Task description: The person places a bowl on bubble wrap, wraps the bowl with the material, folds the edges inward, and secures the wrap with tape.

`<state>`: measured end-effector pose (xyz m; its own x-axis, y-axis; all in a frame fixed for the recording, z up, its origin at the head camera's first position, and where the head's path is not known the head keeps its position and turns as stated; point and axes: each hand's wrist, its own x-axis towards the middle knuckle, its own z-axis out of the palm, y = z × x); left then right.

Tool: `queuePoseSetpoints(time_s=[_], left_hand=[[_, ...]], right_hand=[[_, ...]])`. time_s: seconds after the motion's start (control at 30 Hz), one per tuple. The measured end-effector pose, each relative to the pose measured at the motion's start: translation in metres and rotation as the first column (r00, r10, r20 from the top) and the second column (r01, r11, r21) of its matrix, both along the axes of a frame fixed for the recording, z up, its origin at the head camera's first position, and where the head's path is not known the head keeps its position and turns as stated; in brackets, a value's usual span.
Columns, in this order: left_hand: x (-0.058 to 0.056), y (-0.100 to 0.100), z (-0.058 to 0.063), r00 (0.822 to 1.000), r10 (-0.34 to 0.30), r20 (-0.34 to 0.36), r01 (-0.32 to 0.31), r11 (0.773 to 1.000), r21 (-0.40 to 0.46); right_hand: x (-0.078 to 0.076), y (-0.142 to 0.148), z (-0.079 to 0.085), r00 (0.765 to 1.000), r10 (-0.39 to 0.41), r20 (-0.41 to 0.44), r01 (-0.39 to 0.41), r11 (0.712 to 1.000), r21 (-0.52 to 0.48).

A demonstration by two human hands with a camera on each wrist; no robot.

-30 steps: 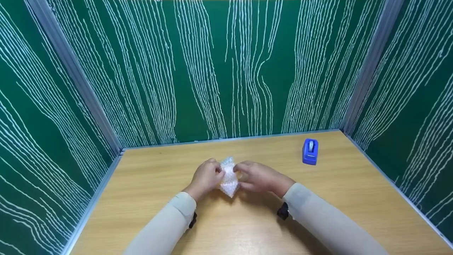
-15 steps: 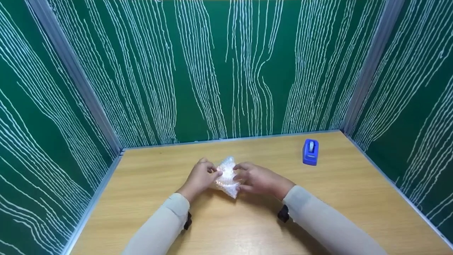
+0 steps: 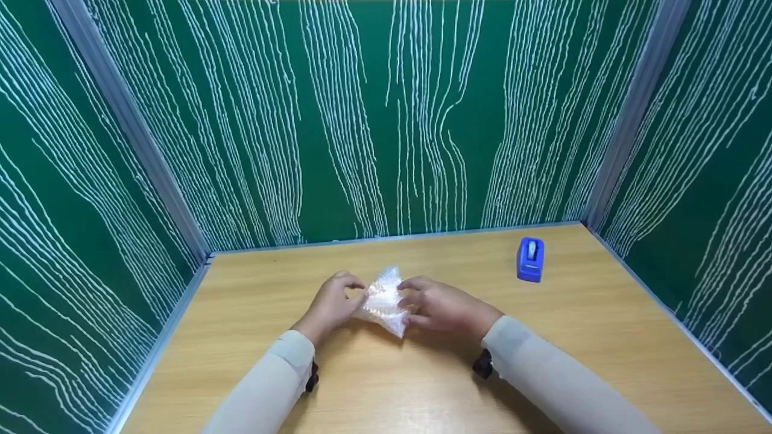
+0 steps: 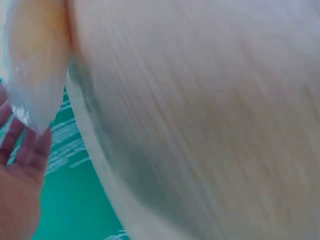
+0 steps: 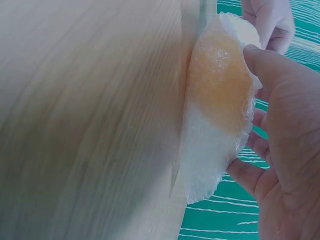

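Note:
A small parcel of clear bubble wrap [image 3: 385, 298] lies on the table between the two hands. An orange shape [image 5: 220, 85] shows through the wrap in the right wrist view, its kind hidden. My left hand [image 3: 335, 300] pinches the left edge of the wrap between thumb and forefinger. From the right, my right hand [image 3: 443, 304] holds the parcel with fingers curved over its far side and thumb at its near end. In the left wrist view, a pointed end of the wrap [image 4: 37, 100] hangs close by the fingers [image 4: 25, 147].
A blue tape dispenser [image 3: 530, 260] stands at the back right of the wooden table [image 3: 271, 349]. Green panels [image 3: 338, 181] with white wavy lines close off the back and both sides, joined by grey posts [image 3: 633, 108].
My left hand has moved left, and the wrap has spread wider toward that side. The right hand stays almost in place, its fingers now more spread over the wrap.

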<state>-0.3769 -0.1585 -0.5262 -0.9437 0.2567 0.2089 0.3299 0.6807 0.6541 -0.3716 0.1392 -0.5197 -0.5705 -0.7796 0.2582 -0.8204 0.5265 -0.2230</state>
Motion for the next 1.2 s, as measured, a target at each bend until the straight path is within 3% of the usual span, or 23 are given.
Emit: queuePoseSetpoints(time_s=[0.1,0.2,0.27,0.33,0.57,0.73,0.83,0.93,1.2], left_hand=[[0.007,0.009,0.007,0.989,-0.127,-0.082,0.110,0.976,-0.188],[0.014,0.017,0.013,0.961,-0.258,-0.094,0.205,0.901,-0.382],[0.018,0.020,0.015,0.953,-0.296,-0.069,0.234,0.859,-0.456],[0.020,0.021,0.015,0.953,-0.299,-0.042,0.241,0.837,-0.491],[0.021,0.024,0.011,0.961,-0.275,-0.021,0.227,0.833,-0.505],[0.024,0.026,0.011,0.963,-0.268,-0.022,0.223,0.841,-0.492],[0.025,0.026,0.009,0.964,-0.264,-0.021,0.221,0.846,-0.485],[0.026,0.025,0.009,0.965,-0.263,-0.022,0.220,0.850,-0.479],[0.026,0.027,0.010,0.966,-0.257,-0.007,0.220,0.843,-0.490]], right_hand=[[0.000,0.000,0.000,1.000,-0.001,0.000,0.001,1.000,0.001],[-0.001,0.001,0.000,1.000,0.001,-0.008,-0.001,1.000,0.001],[-0.001,0.001,0.000,1.000,-0.001,-0.012,0.001,1.000,0.000],[-0.002,0.002,0.000,1.000,-0.004,-0.010,0.004,1.000,-0.001],[-0.004,0.005,0.000,1.000,-0.019,0.015,0.019,1.000,-0.014],[-0.005,0.013,0.004,0.991,-0.100,0.090,0.105,0.993,-0.062],[-0.007,0.022,0.006,0.965,-0.205,0.163,0.222,0.971,-0.091],[-0.014,0.035,0.009,0.919,-0.312,0.239,0.347,0.930,-0.123],[-0.038,0.085,0.011,0.750,-0.462,0.473,0.594,0.786,-0.174]])
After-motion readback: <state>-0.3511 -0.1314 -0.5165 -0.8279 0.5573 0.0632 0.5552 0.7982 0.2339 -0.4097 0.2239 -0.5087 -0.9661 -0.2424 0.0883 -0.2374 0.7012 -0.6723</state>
